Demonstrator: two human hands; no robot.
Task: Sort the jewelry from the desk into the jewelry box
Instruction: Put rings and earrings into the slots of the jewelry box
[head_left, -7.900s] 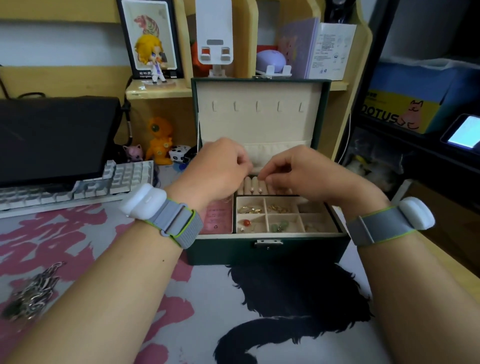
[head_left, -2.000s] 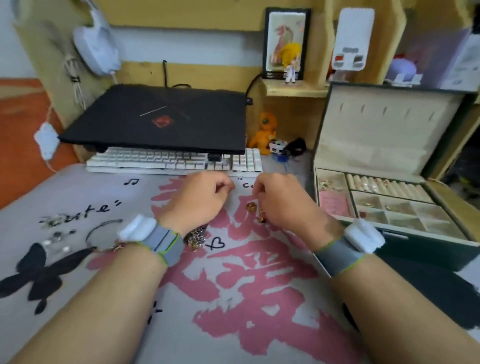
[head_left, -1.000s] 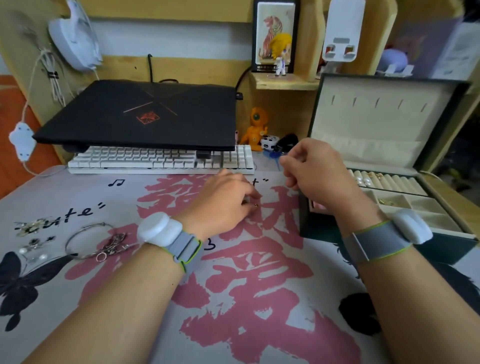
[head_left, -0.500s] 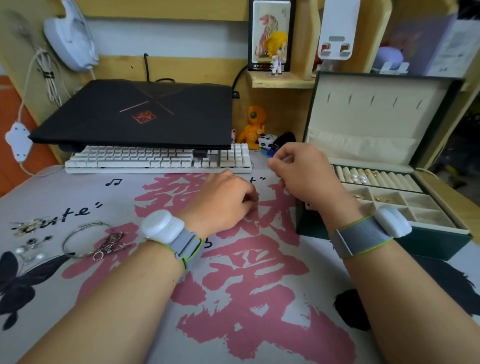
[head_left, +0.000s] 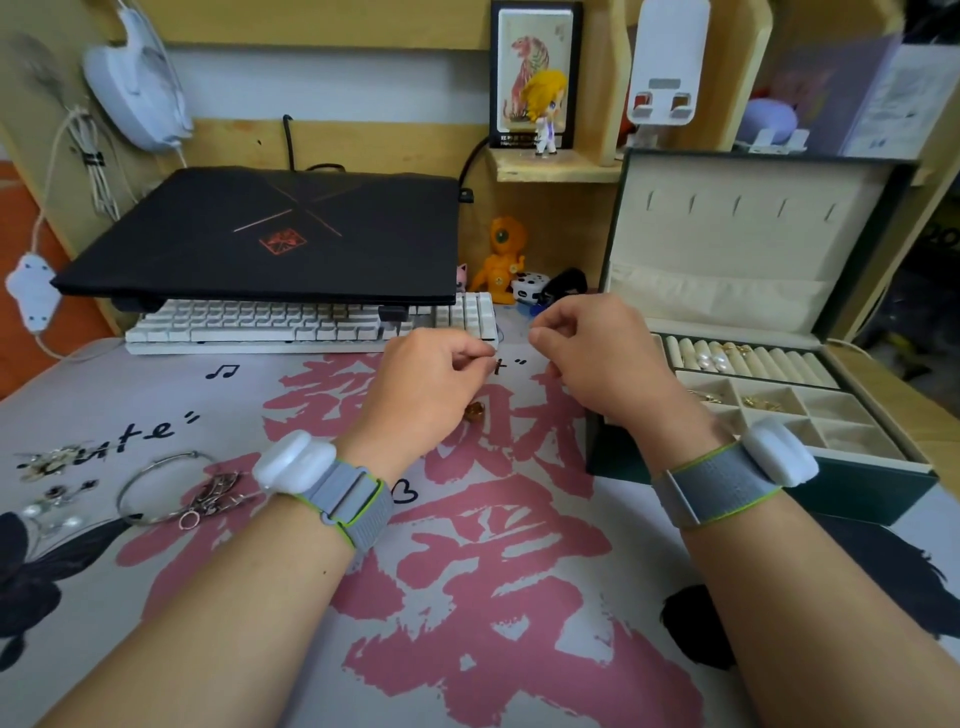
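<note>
The open green jewelry box (head_left: 862, 486) stands at the right, with pearl studs on its ring rolls and gold pieces in its cream compartments. My left hand (head_left: 431, 387) hovers over the desk mat's middle with thumb and forefinger pinched together. My right hand (head_left: 597, 358) is beside it, just left of the box, its fingertips also pinched. What either pinch holds is too small to make out. A small gold piece (head_left: 474, 410) lies on the mat under my left hand. A silver bangle (head_left: 136, 480), a metal charm cluster (head_left: 215, 493), a brooch (head_left: 49, 460) and pearl earrings (head_left: 52, 517) lie far left.
A white keyboard (head_left: 291, 325) and a closed black laptop (head_left: 275, 234) fill the back of the desk. Small figurines (head_left: 501, 260) stand between the laptop and the box. The raised box lid (head_left: 743, 244) leans against the wooden shelves.
My left hand has lifted slightly off the mat and now pinches its fingertips. My right hand stays raised beside the box. The view has shifted a little.
</note>
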